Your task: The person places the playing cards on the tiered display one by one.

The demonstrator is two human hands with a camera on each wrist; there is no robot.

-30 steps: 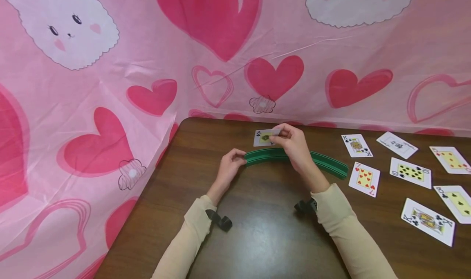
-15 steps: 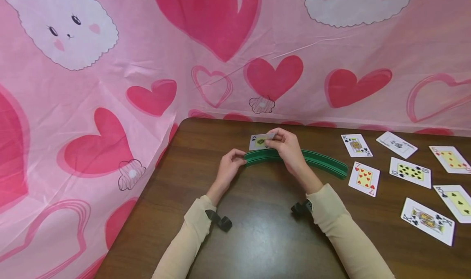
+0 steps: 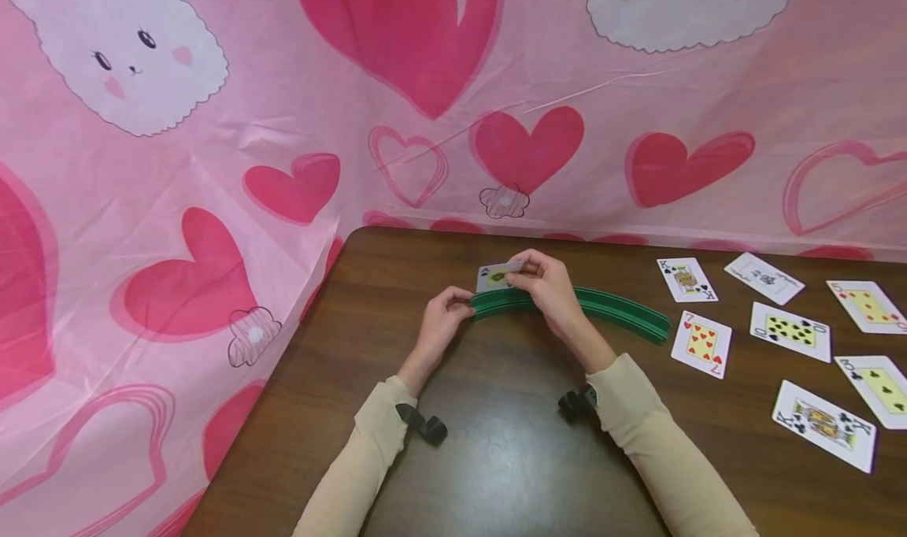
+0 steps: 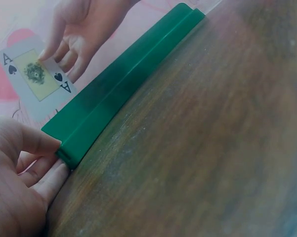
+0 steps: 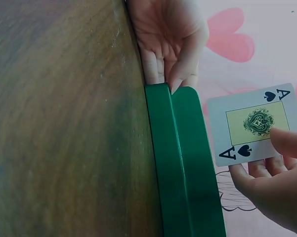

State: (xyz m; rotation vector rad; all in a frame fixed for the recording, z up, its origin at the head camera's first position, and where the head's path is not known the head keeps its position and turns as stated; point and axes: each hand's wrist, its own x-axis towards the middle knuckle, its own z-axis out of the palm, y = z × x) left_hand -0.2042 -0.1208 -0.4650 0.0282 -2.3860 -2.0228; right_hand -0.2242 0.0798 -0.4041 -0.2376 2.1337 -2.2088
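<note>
A curved green card holder [image 3: 623, 314] stands on the table in the head view. My left hand [image 3: 441, 324] pinches its left end between thumb and fingers, which the left wrist view shows closely. An ace of spades [image 5: 257, 126] is pinched between the thumb and fingers of my right hand [image 3: 556, 293]. The card is upright, face toward me, just behind the holder's left part. In the head view its lower edge is hidden by the holder, and I cannot tell whether it sits in a groove.
Several playing cards lie at the right of the brown table [image 3: 468, 458]. Among them are a seven of hearts [image 3: 701, 345], a ten [image 3: 790, 332], a king of clubs [image 3: 824, 427] and a king [image 3: 686, 279]. A pink heart-print cloth [image 3: 439, 167] hangs behind the table.
My right hand has moved left with the ace of spades, and the card is now lower, close behind the holder's left part. The left hand and the holder have stayed in place.
</note>
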